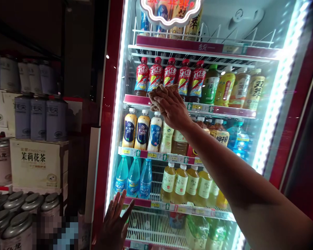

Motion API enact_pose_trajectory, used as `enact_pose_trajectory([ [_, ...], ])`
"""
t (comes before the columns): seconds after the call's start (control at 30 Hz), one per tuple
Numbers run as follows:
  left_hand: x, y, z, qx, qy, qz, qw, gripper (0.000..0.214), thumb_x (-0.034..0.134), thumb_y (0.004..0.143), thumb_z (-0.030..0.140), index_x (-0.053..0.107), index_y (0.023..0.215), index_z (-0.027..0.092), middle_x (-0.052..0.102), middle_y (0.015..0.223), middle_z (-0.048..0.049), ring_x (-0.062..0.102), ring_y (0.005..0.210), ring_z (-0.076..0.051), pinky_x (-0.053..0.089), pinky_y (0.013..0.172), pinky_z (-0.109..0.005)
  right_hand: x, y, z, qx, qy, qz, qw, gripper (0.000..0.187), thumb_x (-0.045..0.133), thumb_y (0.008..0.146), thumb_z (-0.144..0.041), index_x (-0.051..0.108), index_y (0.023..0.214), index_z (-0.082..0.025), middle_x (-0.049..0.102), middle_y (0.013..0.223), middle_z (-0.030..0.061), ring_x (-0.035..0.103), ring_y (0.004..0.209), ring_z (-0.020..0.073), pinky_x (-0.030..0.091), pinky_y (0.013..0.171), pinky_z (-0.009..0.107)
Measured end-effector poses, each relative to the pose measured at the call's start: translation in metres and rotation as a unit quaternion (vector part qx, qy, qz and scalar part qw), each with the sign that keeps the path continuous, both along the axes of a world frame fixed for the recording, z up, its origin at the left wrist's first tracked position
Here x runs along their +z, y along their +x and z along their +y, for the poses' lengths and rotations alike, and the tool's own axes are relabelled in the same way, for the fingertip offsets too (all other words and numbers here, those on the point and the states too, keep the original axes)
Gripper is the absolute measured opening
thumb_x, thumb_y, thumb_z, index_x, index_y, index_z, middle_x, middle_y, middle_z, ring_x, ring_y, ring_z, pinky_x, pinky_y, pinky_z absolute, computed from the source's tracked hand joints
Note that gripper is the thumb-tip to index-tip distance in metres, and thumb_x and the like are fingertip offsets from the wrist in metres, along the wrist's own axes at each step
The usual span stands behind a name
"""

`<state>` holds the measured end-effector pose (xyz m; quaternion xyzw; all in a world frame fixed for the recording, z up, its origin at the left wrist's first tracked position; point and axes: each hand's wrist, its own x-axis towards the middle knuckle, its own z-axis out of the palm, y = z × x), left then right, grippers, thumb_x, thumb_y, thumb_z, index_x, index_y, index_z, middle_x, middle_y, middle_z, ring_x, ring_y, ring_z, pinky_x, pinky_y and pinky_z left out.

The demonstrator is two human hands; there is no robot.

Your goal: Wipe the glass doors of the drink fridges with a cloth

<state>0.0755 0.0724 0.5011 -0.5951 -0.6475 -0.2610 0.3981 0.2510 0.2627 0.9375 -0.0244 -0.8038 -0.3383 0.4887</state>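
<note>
The right hand (173, 106) holds a bunched brown cloth (153, 94), its fingers laid over it, at the front of a lit, glass-fronted fridge with a red frame (111, 69). The cloth sits left of the middle of the front edge of the second shelf (232, 111) from the top, covering the lower part of some red-labelled bottles (199, 80). On that shelf, a green bottle (210, 85) and several yellowish ones stand toward the right end. The right forearm crosses the shelves below, partly hiding the bottles there. The left hand (114, 215) is open, fingers spread, near the left end of the fourth shelf's front edge, just below blue bottles (133, 178); whether it touches the glass I cannot tell. Pale yellow bottles (181, 184) stand farther right on the same shelf, and green ones (198, 229) on the wire shelf below. A glowing sign (170, 25) overlaps the top shelf. Left of the fridge are silver-lidded canisters (18, 227) and a printed carton (39, 168).
</note>
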Motion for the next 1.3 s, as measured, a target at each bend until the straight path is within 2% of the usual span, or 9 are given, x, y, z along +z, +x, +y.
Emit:
enact_pose_trajectory([
  [0.2,0.003,0.006,-0.003,-0.007,-0.005,-0.016,1.000,0.092,0.053,0.086,-0.005,0.025,0.163,0.039,0.018,0.174,-0.0104,0.021,0.159,-0.036,0.051,0.113,-0.053,-0.001,0.021,0.007,-0.010,-0.006,-0.019,1.000,0.046,0.036,0.108,-0.038,0.052,0.150,-0.030,0.051,0.161,0.0010,0.031,0.159,0.0240,0.026,0.132,0.055],
  [0.3,-0.002,0.001,-0.001,0.001,-0.021,-0.024,0.999,0.086,0.054,0.091,0.005,0.024,0.162,0.043,0.013,0.176,-0.0079,0.020,0.160,-0.036,0.051,0.112,-0.055,-0.001,0.032,0.015,-0.009,-0.012,0.014,1.000,0.047,0.037,0.107,-0.039,0.049,0.152,-0.029,0.050,0.162,0.0022,0.030,0.159,0.0253,0.025,0.131,0.058],
  [0.4,-0.010,-0.005,0.002,-0.006,-0.043,-0.034,0.998,0.079,0.056,0.095,0.018,0.023,0.162,0.042,0.009,0.176,-0.0065,0.017,0.161,-0.036,0.049,0.115,-0.058,-0.005,0.040,0.018,-0.008,-0.012,0.015,1.000,0.048,0.037,0.107,-0.038,0.047,0.154,-0.031,0.049,0.162,0.0016,0.031,0.159,0.0255,0.025,0.131,0.059],
  [0.53,-0.015,-0.011,0.007,-0.005,-0.031,-0.021,0.999,0.086,0.056,0.091,0.013,0.018,0.162,0.045,0.004,0.176,0.0003,0.015,0.161,-0.034,0.042,0.121,-0.055,-0.007,0.052,0.024,-0.020,-0.010,-0.001,1.000,0.048,0.038,0.106,-0.035,0.047,0.153,-0.033,0.049,0.163,0.0002,0.032,0.159,0.0258,0.026,0.131,0.059],
  [0.73,-0.013,-0.011,0.008,0.006,-0.024,-0.013,1.000,0.090,0.055,0.089,0.009,0.016,0.161,0.047,0.007,0.175,0.0043,0.017,0.161,-0.031,0.034,0.127,-0.055,-0.004,0.068,0.037,-0.031,-0.011,0.035,0.999,0.049,0.042,0.105,-0.034,0.046,0.154,-0.031,0.046,0.165,0.0017,0.029,0.160,0.0256,0.026,0.131,0.058],
  [0.93,-0.009,-0.010,0.006,0.008,-0.018,-0.001,1.000,0.091,0.055,0.087,0.006,0.019,0.161,0.046,0.006,0.175,0.0027,0.015,0.161,-0.031,0.033,0.127,-0.053,-0.006,0.088,0.041,-0.040,0.003,-0.017,0.999,0.051,0.044,0.103,-0.031,0.046,0.154,-0.033,0.050,0.162,-0.0001,0.031,0.159,0.0243,0.027,0.131,0.057],
  [1.1,-0.009,-0.008,0.006,0.031,-0.021,0.022,0.999,0.094,0.052,0.086,0.000,0.019,0.162,0.044,0.006,0.176,-0.0026,0.014,0.161,-0.032,0.037,0.125,-0.053,-0.003,0.106,0.051,-0.049,-0.016,0.021,0.998,0.053,0.042,0.102,-0.030,0.044,0.156,-0.032,0.047,0.164,0.0015,0.030,0.160,0.0251,0.026,0.130,0.060],
  [1.2,-0.009,-0.005,0.007,0.032,-0.010,0.030,0.999,0.097,0.051,0.084,-0.002,0.018,0.163,0.043,0.007,0.176,-0.0063,0.013,0.161,-0.033,0.041,0.122,-0.053,-0.008,0.114,0.056,-0.049,-0.016,0.002,0.999,0.053,0.044,0.100,-0.031,0.047,0.153,-0.032,0.050,0.162,0.0019,0.031,0.159,0.0261,0.026,0.130,0.061],
  [1.3,-0.007,-0.002,0.007,0.028,-0.004,0.031,0.999,0.096,0.055,0.087,0.002,0.014,0.164,0.041,0.009,0.176,-0.0096,0.015,0.160,-0.036,0.045,0.118,-0.056,-0.008,0.125,0.064,-0.018,0.010,-0.013,1.000,0.049,0.047,0.100,-0.032,0.055,0.148,-0.028,0.057,0.156,0.0068,0.037,0.156,0.0275,0.030,0.129,0.057],
])
